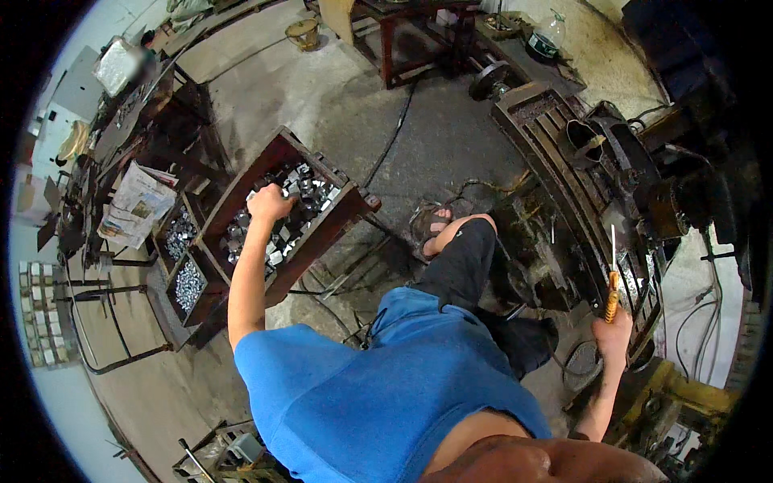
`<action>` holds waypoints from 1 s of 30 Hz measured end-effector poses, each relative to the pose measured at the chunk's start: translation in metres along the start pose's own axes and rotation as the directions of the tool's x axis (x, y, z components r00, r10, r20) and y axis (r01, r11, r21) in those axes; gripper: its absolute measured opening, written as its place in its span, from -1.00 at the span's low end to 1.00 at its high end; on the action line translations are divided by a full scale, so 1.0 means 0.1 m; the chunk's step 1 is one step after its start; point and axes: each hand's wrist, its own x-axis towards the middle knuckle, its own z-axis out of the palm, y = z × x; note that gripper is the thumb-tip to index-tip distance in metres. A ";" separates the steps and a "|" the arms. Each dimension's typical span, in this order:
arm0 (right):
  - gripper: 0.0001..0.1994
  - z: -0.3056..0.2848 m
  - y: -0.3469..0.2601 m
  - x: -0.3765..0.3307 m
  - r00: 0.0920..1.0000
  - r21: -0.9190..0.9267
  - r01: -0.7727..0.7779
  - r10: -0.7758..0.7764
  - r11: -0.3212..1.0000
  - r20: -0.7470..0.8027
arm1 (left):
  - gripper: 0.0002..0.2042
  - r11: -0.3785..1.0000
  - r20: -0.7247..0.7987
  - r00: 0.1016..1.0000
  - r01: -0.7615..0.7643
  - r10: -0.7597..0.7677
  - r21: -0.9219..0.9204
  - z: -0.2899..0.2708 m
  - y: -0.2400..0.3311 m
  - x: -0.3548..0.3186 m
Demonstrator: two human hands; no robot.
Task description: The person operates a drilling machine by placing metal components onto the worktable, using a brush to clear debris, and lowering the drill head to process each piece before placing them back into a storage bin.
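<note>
My left hand [268, 203] reaches down into a large rusty metal crate [348, 208] filled with several shiny square metal parts [302, 183]; its fingers are curled on the parts, and whether it grips one I cannot tell. My right hand [612, 334] is closed around the yellow handle of a thin tool [613, 278], its pale blade pointing up, beside a dark greasy machine bed [564, 169] on the right. My blue shirt and dark trousers fill the lower middle, one sandalled foot [435, 225] on the floor.
Two smaller bins [187, 283] of small shiny pieces stand left of the crate, with a folded newspaper [135, 205] on a stand. A black cable [394, 133] crosses the concrete floor. A wooden table [403, 32] and a glass jar [547, 36] stand at the far side.
</note>
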 end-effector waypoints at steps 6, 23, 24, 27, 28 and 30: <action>-0.82 -0.04 -0.02 0.01 0.997 -0.053 0.016 -0.012 0.998 0.077 | -0.66 0.961 -0.026 0.996 -0.092 0.088 -0.260 0.21 -0.31 0.17; -0.70 0.55 -1.07 0.41 0.918 -0.026 0.294 -0.275 0.955 0.285 | -0.73 -0.124 0.050 0.595 0.248 0.802 -0.961 -0.46 3.21 -0.58; -0.71 0.56 -0.97 0.38 0.915 -0.025 0.288 -0.268 0.957 0.300 | -0.73 -0.066 0.080 0.551 0.239 0.830 -0.969 -0.34 3.34 -0.54; -0.70 0.39 -0.62 0.36 0.926 -0.052 0.221 -0.192 0.974 0.324 | -0.78 0.036 0.095 0.477 0.132 0.874 -0.991 -0.27 3.67 -0.63; -0.70 0.37 -0.47 0.31 0.930 -0.059 0.215 -0.187 0.975 0.316 | -0.78 0.074 0.100 0.446 0.075 0.890 -0.994 -0.28 3.81 -0.70; -0.69 0.30 -0.19 0.20 0.921 -0.071 0.202 -0.164 0.977 0.354 | -0.77 0.139 0.110 0.393 -0.047 0.913 -0.989 -0.36 4.03 -0.84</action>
